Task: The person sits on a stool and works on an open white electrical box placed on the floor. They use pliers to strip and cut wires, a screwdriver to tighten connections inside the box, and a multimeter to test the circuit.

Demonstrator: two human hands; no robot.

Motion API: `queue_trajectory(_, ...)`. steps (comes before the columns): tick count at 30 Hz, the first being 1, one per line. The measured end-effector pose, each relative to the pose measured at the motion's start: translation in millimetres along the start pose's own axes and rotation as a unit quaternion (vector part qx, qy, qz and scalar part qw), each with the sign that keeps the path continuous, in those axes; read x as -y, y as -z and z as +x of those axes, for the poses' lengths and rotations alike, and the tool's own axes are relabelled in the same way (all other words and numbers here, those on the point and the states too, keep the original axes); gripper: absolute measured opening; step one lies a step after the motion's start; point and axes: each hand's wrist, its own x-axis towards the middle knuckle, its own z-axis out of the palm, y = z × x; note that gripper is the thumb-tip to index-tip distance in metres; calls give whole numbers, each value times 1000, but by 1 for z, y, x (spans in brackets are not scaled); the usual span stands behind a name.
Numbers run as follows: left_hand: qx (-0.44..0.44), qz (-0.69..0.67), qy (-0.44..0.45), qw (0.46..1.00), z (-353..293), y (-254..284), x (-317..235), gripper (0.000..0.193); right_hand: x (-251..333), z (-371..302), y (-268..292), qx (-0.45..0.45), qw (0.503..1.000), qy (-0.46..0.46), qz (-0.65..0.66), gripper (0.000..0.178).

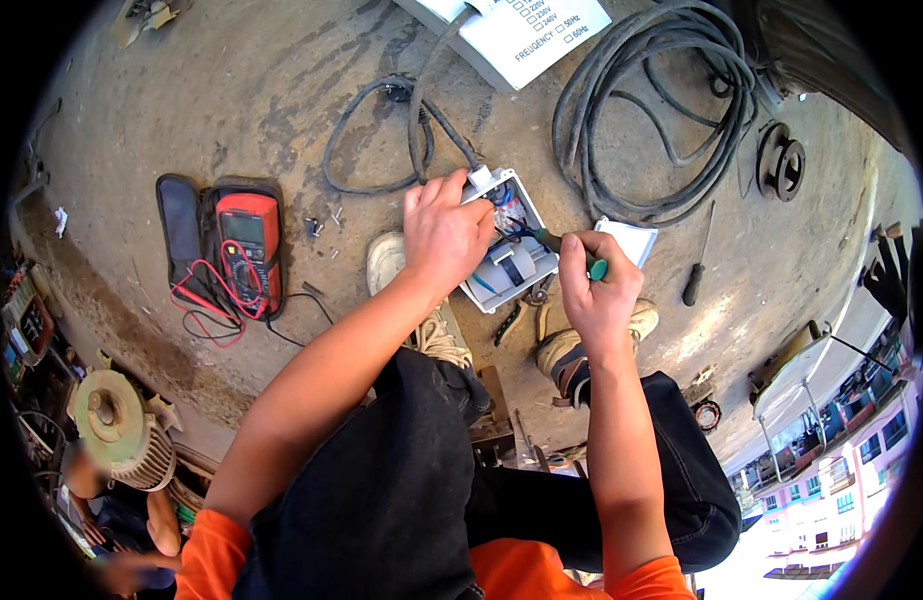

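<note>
At the centre of the frame, the left hand [448,232] grasps an open grey box [528,285]. The right hand [602,288] grips a green-handled screwdriver [597,269], pointing into it.

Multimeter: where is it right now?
In the head view, the red multimeter lies at the left in its open black case, with the left hand to its right.

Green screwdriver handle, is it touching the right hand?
Touching. The head view shows the right hand closed around the green screwdriver handle, its end showing beside the fingers.
</note>
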Motion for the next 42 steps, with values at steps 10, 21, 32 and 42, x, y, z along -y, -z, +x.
queue_trajectory(10, 2, 6, -5, 1000, 0, 0, 1, 12, 20, 4, 8, 122, 984, 101, -80, 22)
queue_trajectory(21, 3, -6, -5, 1000, 0, -2, 1, 11, 43, 1, 14, 205, 958, 134, -147, 20)
queue_trajectory(32, 4, -13, -2, 1000, -1, -3, 3, 10, 61, 5, 5, 183, 959, 31, -212, 32)
queue_trajectory(42, 6, -28, -15, 999, -3, 0, 6, 14, 61, 6, 11, 234, 936, -129, -228, 33)
